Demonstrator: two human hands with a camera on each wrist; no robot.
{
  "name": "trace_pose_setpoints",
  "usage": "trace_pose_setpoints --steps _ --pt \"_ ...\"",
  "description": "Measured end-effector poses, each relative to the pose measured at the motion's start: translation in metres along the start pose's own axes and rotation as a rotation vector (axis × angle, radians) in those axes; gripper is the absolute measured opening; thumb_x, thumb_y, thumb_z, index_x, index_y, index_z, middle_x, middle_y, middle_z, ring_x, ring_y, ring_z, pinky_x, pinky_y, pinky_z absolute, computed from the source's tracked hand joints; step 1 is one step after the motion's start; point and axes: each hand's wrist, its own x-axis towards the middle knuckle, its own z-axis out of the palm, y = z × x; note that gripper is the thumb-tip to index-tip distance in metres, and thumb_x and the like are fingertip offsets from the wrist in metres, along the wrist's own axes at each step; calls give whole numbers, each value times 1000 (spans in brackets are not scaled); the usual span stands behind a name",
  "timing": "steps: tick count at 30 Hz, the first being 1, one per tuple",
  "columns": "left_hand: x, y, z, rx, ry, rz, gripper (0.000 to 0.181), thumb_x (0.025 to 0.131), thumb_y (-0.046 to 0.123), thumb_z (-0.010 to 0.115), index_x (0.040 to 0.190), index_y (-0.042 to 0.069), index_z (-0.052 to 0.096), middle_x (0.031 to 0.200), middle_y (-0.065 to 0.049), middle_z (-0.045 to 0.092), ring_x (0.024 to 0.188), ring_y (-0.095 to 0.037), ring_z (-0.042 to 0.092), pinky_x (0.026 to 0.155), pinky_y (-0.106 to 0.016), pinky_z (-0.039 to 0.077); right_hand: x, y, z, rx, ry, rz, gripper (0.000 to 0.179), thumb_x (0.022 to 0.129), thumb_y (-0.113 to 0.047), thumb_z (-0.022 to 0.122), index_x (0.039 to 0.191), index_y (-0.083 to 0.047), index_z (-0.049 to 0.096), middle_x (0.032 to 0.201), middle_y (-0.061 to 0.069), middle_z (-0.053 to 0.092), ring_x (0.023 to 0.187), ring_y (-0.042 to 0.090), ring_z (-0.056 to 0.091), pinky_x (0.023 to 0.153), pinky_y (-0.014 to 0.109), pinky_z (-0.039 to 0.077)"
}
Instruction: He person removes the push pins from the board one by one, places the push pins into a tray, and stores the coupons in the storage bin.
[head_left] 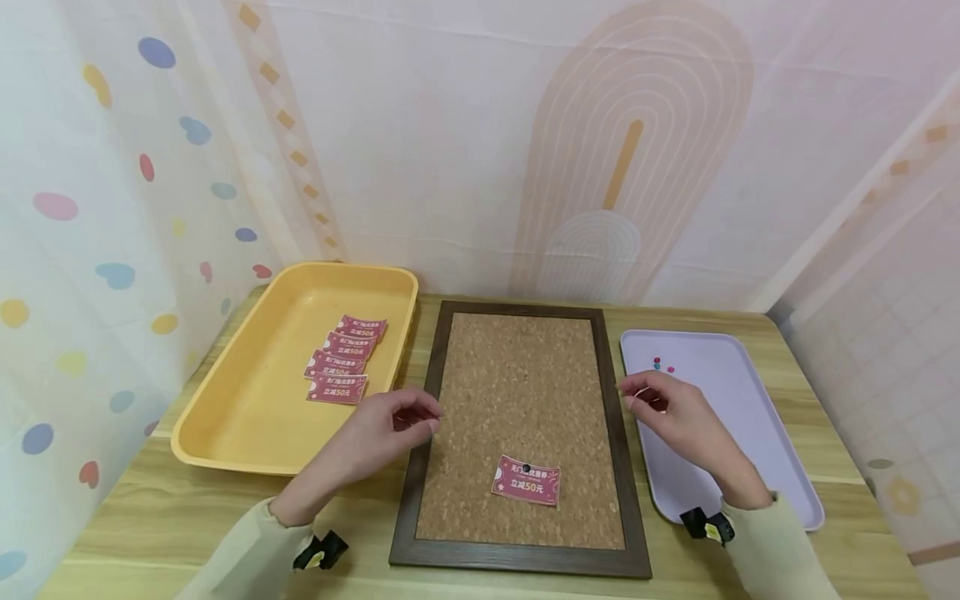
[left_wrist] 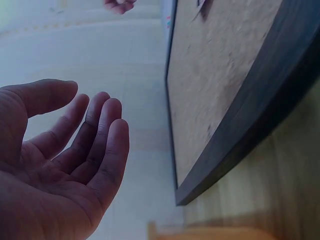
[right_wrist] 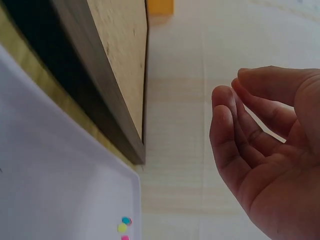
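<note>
A pink-red coupon point(head_left: 527, 481) lies on the lower part of a framed cork board point(head_left: 525, 400), with a small dark pushpin point(head_left: 527, 468) at its upper edge. My left hand point(head_left: 386, 429) hovers by the board's left edge; its loosely bent fingers hold nothing in the left wrist view. On the other side, my right hand point(head_left: 678, 412) is above the edge of a lilac tray point(head_left: 750, 442). Its thumb and forefinger tips come close together, and no object shows between them in the right wrist view. Several small colored pins point(right_wrist: 124, 225) lie in that tray.
A yellow tray point(head_left: 247, 400) stands left of the board, with several overlapping pink-red coupons point(head_left: 337, 389) along its right side. Everything sits on a wood-grain table point(head_left: 360, 533). A patterned curtain point(head_left: 420, 150) hangs close behind.
</note>
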Motion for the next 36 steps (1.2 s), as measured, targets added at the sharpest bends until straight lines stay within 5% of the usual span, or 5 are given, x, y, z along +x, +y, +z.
trace_pose_setpoints --steps 17,24,36 --pt "13 8 41 49 -120 78 8 96 11 70 102 7 73 93 6 70 84 -9 64 75 -25 54 -8 -27 35 72 -124 -97 13 96 1 70 107 -4 73 103 5 72 88 9 66 73 28 57" --pt "24 12 47 73 -175 115 10 96 11 69 103 6 74 91 5 70 81 -8 63 70 -25 53 -7 -34 45 83 -177 -114 13 97 -2 69 109 -6 74 103 4 73 89 9 66 75 28 57" --pt "41 6 62 68 -290 86 10 94 8 71 103 4 73 91 2 70 83 -11 64 71 -27 54 1 -47 71 67 -333 -88 7 98 -11 71 104 -11 75 98 -4 71 88 5 64 78 29 56"
